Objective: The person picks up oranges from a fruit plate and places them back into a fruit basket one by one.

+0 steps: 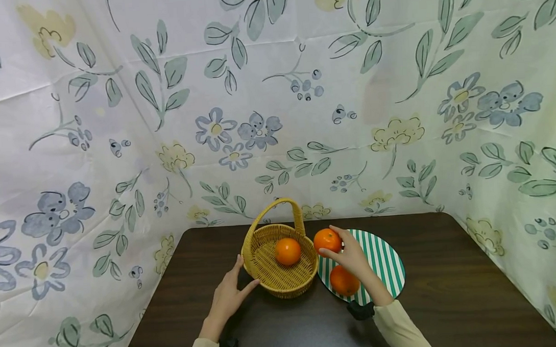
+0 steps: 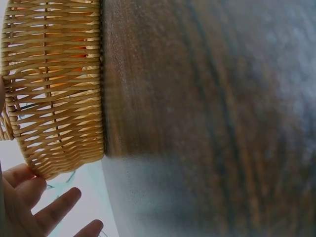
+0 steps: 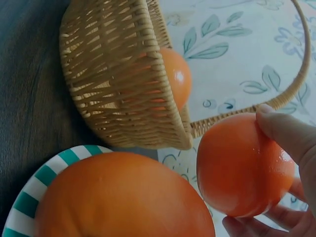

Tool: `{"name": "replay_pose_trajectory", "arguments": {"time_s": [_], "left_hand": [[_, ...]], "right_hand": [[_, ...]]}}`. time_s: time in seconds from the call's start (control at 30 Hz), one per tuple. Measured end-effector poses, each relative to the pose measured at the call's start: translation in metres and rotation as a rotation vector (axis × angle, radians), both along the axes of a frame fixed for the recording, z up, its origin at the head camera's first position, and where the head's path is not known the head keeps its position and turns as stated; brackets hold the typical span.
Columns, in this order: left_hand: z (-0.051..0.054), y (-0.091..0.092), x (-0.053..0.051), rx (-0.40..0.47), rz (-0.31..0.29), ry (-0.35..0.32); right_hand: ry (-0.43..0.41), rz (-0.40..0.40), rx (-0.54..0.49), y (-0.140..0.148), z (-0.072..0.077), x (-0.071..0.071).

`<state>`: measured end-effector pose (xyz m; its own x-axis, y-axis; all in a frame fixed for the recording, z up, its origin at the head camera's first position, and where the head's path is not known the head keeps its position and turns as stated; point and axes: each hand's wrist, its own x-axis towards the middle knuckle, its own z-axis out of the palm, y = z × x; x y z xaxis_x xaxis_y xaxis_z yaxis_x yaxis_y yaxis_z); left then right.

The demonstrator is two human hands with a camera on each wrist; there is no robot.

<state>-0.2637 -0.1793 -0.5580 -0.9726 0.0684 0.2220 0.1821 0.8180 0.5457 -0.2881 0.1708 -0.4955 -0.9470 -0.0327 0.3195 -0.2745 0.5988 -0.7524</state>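
My right hand [image 1: 352, 252] holds an orange [image 1: 327, 240] between thumb and fingers, raised beside the basket's right rim. The right wrist view shows the same held orange [image 3: 245, 165], glossy and smooth, with the thumb on top. A yellow wicker basket [image 1: 282, 285] with a tall arched handle stands upright, another orange [image 1: 288, 251] inside it. At the basket's left side, my left hand [image 1: 227, 295] touches the wall with thumb and fingers spread; some fingers [image 2: 54, 210] stand off the weave. A third orange [image 1: 344, 281] rests on a green-and-white striped plate [image 1: 386, 264].
The plate lies just right of the basket on a dark wooden table [image 1: 452, 290]. A floral cloth [image 1: 303, 116] hangs behind the table and along its sides. Dark bands [image 1: 360, 310] circle the wrists.
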Motion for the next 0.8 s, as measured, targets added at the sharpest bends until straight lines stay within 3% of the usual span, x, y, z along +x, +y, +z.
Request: {"name": "replay_pose_trajectory", "arguments": {"time_s": [0.6, 0.8], "left_hand": [[-0.002, -0.002, -0.002, -0.061, 0.020, 0.097], [-0.001, -0.002, -0.003, -0.077, 0.015, 0.084]], "right_hand": [[0.012, 0.049, -0.009, -0.022, 0.000, 0.000], [0.020, 0.078, -0.011, -0.029, 0.001, 0.002]]}}
